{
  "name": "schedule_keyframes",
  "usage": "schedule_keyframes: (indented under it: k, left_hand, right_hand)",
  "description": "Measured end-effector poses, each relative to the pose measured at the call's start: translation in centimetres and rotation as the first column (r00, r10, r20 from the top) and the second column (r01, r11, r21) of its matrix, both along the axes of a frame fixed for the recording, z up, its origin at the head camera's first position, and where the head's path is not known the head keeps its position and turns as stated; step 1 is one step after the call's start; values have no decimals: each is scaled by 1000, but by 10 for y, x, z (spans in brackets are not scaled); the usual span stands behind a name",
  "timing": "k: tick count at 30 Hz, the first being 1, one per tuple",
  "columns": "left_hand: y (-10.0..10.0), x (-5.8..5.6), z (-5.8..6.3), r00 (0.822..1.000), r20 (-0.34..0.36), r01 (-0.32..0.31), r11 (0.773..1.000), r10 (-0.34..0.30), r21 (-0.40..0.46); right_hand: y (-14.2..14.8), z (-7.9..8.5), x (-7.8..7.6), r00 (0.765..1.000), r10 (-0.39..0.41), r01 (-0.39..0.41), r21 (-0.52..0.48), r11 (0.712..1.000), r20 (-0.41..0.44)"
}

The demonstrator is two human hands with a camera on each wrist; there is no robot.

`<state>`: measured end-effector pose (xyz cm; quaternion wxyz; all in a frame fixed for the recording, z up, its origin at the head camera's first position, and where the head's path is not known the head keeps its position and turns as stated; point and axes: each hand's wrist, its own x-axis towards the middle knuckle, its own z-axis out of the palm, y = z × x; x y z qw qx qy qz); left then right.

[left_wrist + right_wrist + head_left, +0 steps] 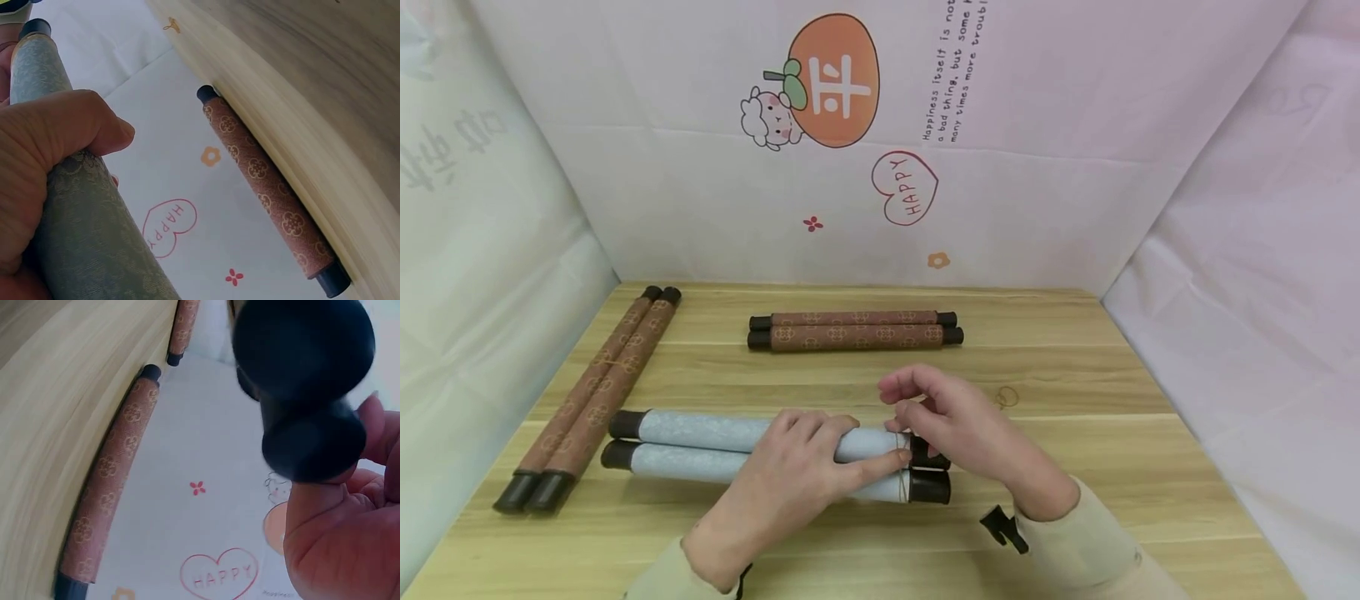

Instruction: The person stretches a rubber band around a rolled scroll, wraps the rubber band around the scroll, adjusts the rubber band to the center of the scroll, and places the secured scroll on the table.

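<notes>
A pale blue scroll (700, 435) with two rollers and black end caps is raised at a slight slant over the table. My left hand (801, 475) grips it right of its middle, index finger stretched along the rollers toward a thin elastic band (903, 483) near the right end. In the left wrist view, the thumb (109, 128) lies across the blue fabric. At the right-hand caps is my right hand (955, 417), its visible fingers loosely bent, with a gap between forefinger and thumb. The black end caps (306, 350) partly hide its fingers in the right wrist view.
A brown patterned scroll (857, 336) lies crosswise at the back. Another brown scroll (602, 392) slants along the left side, close to the blue scroll's left end. A loose elastic band (1006, 397) lies beyond my right forearm. White printed cloth (1015, 217) encloses the table.
</notes>
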<state>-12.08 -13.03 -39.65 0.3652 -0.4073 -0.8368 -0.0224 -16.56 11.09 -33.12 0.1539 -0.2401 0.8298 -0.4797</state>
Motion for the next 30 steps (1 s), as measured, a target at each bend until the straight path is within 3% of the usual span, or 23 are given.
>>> schedule_keyframes:
  k: [6,13,18,23,30]
  left_hand:
    - [-1,1,1,1000,-8,4,1000,-4,-10]
    - [-1,2,-1,998,50,29,1000,-29,-6]
    - [-3,2,-2,993,105,56,998,-55,-3]
    - [-3,2,-2,989,132,72,997,-71,-6]
    - [-3,1,-1,983,156,94,996,-93,0]
  right_hand:
    - [8,-6,-10,999,39,-40,24,999,34]
    - [18,-15,-22,983,134,-135,-2,991,125]
    - [26,-22,-30,941,210,-198,-74,977,265]
    - [30,-30,-35,906,272,-230,-161,960,325]
    - [31,-53,-40,821,368,-209,-371,905,437]
